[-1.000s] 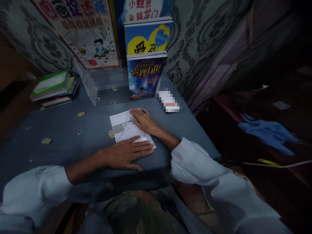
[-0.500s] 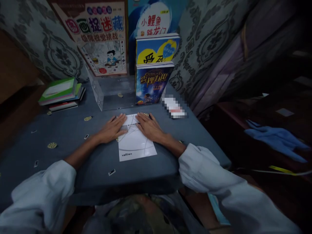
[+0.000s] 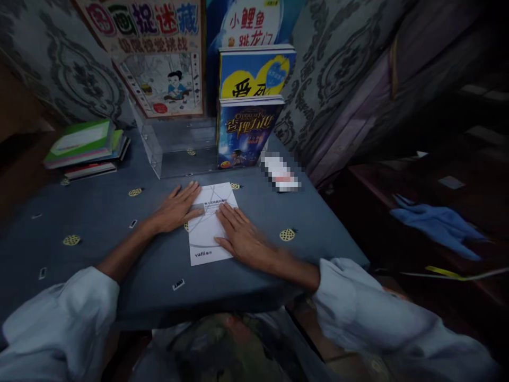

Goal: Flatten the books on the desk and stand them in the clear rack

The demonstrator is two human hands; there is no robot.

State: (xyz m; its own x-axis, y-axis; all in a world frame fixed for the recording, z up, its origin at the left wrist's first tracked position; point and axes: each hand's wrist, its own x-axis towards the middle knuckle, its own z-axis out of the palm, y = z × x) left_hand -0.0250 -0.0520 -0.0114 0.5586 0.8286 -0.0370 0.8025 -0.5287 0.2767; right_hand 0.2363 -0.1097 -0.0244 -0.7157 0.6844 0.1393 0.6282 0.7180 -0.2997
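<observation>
A white printed booklet or leaflet (image 3: pixel 209 241), with "vatti" lettering near its lower edge, lies flat on the grey-blue tablecloth in front of me. My left hand (image 3: pixel 178 208) rests flat at its upper left edge, fingers stretched out and the thumb over the paper. Across the right side of the paper lies my right hand (image 3: pixel 242 236), also flat with fingers extended, covering part of the print and the right edge. Neither hand grips anything.
Behind the paper stands a clear acrylic rack (image 3: pixel 159 151) holding several upright books, among them a blue novel (image 3: pixel 248 135). A book stack (image 3: pixel 85 146) sits at the left. Right of the rack lies a pixelated item (image 3: pixel 281 172). A blue cloth (image 3: pixel 437 225) lies off the table's right side.
My right hand has slid down along the right side of the paper, toward me. My left hand stays at the upper left edge. The view has shifted slightly.
</observation>
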